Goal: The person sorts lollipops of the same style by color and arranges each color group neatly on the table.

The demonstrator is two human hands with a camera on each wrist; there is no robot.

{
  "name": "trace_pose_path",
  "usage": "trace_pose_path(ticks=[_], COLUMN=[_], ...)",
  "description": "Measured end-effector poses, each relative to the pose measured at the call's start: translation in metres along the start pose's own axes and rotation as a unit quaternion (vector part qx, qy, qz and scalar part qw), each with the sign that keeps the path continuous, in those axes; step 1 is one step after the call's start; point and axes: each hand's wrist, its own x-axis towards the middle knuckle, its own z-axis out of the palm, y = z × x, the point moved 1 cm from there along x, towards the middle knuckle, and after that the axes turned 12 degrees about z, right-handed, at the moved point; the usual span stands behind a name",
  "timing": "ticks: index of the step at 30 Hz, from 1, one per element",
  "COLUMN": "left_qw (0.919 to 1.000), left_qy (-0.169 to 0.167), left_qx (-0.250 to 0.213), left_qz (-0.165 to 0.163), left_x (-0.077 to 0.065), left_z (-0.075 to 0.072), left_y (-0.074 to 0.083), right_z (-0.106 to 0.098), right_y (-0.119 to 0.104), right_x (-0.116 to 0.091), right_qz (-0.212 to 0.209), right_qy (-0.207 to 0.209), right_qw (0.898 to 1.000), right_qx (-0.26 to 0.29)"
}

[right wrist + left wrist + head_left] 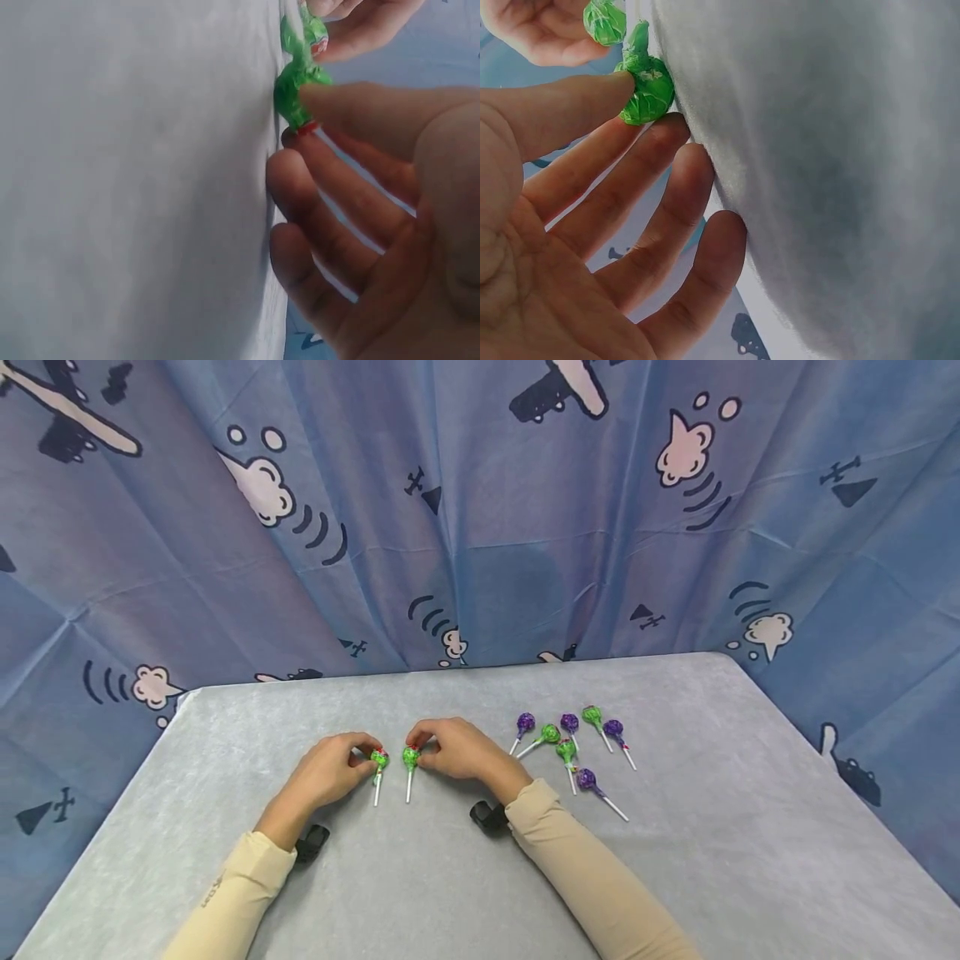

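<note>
Two green-wrapped lollipops lie side by side near the middle of the table, their white sticks toward the person. My left hand [330, 770] pinches the head of the left lollipop [379, 760] between thumb and fingers. In the left wrist view, the thumb presses this green wrapped head [651, 94] from one side, with the other fingers spread along the table. My right hand [457, 749] pinches the right lollipop [410, 757] by its head. The right wrist view has the thumb over its green wrapper [289, 94], with a bit of red at the tip.
To the right of the right hand lies a loose group of several lollipops, among them a purple one [587, 779] and a green one [592, 716], sticks at differing angles. The grey-white table [720, 860] ends at a blue patterned curtain [495, 577].
</note>
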Motion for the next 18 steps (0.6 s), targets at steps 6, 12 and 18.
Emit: trace_pose_path(ticks=[6, 12, 18], left_qw=[0.9995, 0.9987, 0.9992], left_qy=[-0.012, -0.020, -0.020], left_qx=[-0.029, -0.045, -0.033], left_qz=[-0.001, -0.009, -0.004], left_x=[-0.001, -0.005, -0.005], left_z=[0.003, 0.003, 0.001], left_y=[0.002, 0.001, -0.003], right_z=[-0.020, -0.055, -0.086], right_y=[0.008, 0.018, 0.036], right_x=[-0.011, -0.029, -0.046], right_qz=[0.012, 0.046, 0.062], right_qy=[-0.007, 0.014, 0.036], right_qw=[1.000, 0.999, 0.997], right_qx=[-0.003, 0.001, 0.000])
